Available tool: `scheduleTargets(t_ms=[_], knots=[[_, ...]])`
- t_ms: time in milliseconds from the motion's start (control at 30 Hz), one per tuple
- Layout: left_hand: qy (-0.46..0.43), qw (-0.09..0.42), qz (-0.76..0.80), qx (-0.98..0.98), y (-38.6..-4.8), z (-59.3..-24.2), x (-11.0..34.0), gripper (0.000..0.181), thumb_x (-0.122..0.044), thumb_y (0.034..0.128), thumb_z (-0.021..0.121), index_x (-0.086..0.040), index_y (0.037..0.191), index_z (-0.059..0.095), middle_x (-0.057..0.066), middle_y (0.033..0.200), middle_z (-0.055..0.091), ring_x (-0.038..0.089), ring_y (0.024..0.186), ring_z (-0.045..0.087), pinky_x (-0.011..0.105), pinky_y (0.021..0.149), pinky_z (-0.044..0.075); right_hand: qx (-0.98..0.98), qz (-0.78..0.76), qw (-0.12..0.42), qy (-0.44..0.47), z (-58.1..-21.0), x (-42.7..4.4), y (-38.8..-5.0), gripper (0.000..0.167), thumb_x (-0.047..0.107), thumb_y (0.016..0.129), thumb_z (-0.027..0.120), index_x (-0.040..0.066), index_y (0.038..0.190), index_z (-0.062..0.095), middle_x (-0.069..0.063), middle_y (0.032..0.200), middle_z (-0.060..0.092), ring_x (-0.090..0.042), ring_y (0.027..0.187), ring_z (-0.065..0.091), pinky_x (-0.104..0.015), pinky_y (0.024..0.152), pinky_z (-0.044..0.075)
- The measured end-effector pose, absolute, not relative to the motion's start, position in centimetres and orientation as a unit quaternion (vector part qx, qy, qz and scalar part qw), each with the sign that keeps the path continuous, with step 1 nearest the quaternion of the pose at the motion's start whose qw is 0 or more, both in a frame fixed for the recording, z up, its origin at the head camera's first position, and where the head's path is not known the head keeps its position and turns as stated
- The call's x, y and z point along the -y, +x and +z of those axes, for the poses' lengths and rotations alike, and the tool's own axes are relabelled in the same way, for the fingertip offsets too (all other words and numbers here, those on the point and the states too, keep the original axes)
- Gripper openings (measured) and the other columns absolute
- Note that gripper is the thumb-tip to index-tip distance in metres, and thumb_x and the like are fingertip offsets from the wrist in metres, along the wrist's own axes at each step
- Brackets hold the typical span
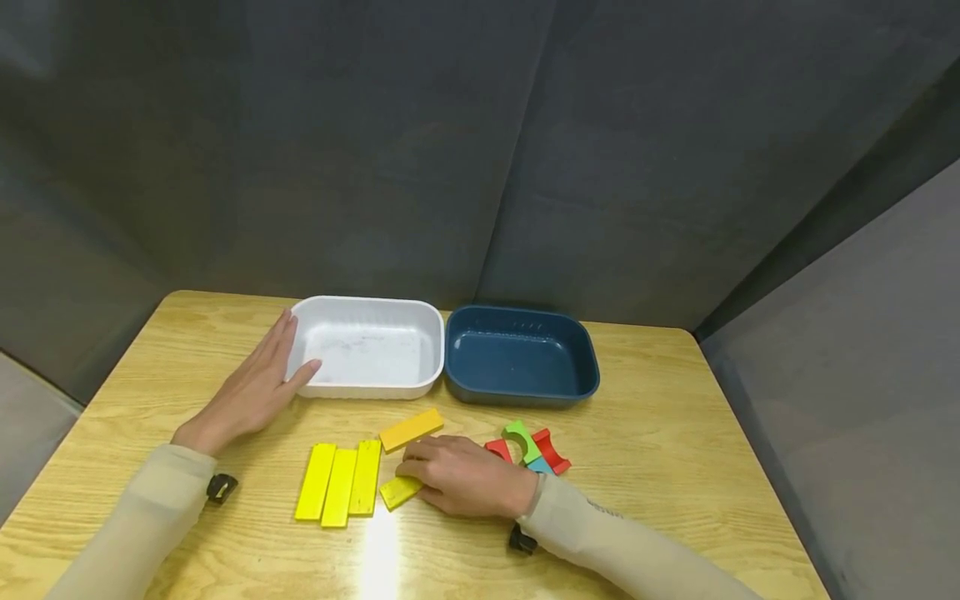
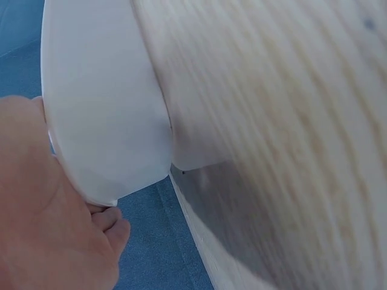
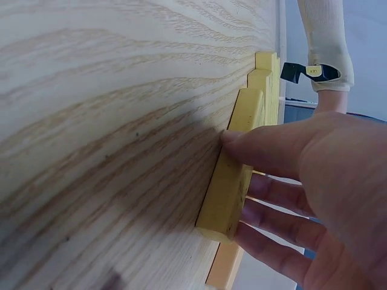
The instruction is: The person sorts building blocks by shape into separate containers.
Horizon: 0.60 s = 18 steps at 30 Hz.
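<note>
Dark cloth [image 1: 360,167] hangs behind the wooden table [image 1: 652,417]. Your right hand [image 1: 461,475] might bump the three yellow blocks [image 1: 341,487] if it swings left, since they sit so near, or nudge the orange block [image 1: 411,430] if it moves up low. Pulling back could scatter the red arch [image 1: 549,455] and green arch [image 1: 531,448] beside your wrist. The held block [image 3: 221,193] may twist or slip if you pinch too softly: your thumb presses one side and your fingers press the other. Its left end pokes out past your grip, toward the row; whether it touches the table is hard to tell. Your left hand [image 1: 255,387] lays straight fingers along the white tray [image 1: 367,392]; a hard push could shove it against the blue tray [image 1: 517,400].
</note>
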<state>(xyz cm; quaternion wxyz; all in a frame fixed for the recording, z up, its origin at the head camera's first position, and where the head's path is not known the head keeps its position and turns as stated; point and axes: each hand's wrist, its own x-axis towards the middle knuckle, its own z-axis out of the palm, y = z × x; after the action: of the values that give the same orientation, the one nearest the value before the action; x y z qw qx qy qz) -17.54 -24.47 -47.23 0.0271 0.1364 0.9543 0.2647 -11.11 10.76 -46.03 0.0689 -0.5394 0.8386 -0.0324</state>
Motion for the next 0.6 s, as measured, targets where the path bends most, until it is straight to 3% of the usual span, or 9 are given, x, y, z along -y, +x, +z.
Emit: scheduleTargets(t_ms=[600], knots=[[0.141, 0.019, 0.257, -0.956, -17.39, -47.20, 24.09, 0.091, -0.056, 0.1130, 0.042, -0.003, 0.171, -0.006, 0.008, 0.179, -0.017, 0.039, 0.166, -0.001, 0.064, 0.131, 0.012, -0.840, -0.054, 0.070, -0.536, -46.03, -11.27, -10.97, 0.033, 0.025, 0.102, 0.077, 0.015, 0.133, 0.073, 0.003, 0.120, 0.069, -0.011, 0.109, 0.066, -0.027, 0.105, 0.054]])
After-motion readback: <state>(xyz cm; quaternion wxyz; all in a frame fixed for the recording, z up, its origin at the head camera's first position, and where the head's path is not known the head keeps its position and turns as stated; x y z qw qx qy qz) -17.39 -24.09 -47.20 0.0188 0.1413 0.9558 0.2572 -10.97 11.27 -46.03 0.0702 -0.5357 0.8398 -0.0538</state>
